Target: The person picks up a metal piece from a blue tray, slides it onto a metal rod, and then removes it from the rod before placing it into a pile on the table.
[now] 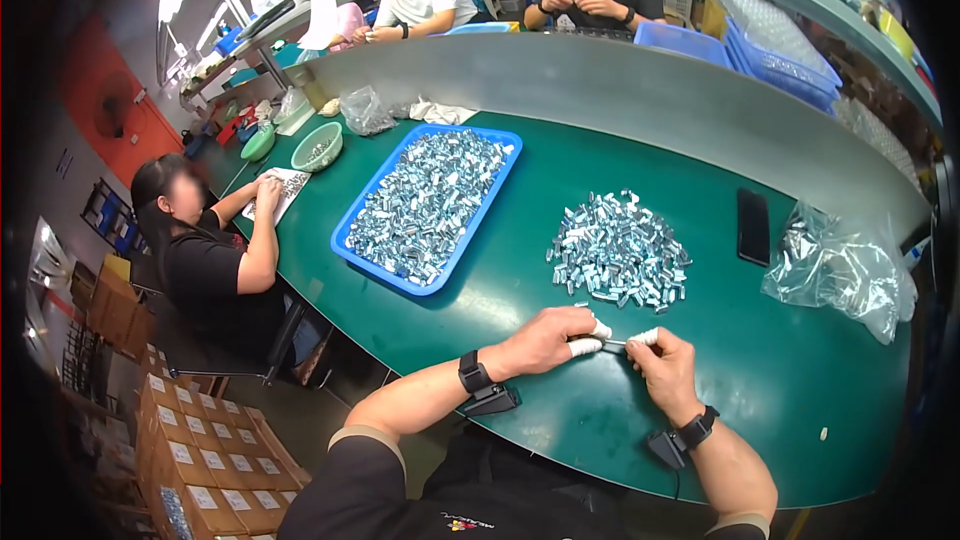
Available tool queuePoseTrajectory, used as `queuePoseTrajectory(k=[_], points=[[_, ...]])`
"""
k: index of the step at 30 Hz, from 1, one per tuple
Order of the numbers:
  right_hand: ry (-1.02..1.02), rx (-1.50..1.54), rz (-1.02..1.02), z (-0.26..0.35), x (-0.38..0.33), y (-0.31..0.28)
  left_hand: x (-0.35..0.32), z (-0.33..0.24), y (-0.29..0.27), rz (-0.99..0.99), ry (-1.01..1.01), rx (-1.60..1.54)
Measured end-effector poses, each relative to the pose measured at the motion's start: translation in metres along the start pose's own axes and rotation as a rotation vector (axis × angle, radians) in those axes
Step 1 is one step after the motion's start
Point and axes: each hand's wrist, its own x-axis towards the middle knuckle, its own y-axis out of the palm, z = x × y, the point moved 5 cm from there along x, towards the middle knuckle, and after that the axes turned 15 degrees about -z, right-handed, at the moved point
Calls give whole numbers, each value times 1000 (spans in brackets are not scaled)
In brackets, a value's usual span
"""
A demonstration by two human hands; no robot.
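Observation:
In front of me, just above the table's near side, my left hand (548, 340) and my right hand (666, 368) meet with their fingertips pinched. A thin, rod-like metal piece (615, 343) spans the gap between them, gripped at each end. White covers sit on the thumb and fingertips. Its exact kind is too small to make out. Just beyond my hands lies a loose pile of small shiny metal pieces (620, 250). To its left, a blue tray (428, 288) is heaped with many similar pieces.
A black phone (753, 227) and a clear plastic bag (840, 275) lie at the right of the green table (790, 380). At the left, a co-worker (225, 250) sits near a green bowl (318, 147). A grey metal partition (600, 80) borders the far side; stacked cartons (215, 430) stand lower left.

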Motion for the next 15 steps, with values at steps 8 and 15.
queuePoseTrajectory(k=[8,15], points=[[-106,-175,80,11,-3,6,-1,-9,11,40,-64,-135],[-61,-145,41,10,-3,8,0,-1,13,17,-125,-167]])
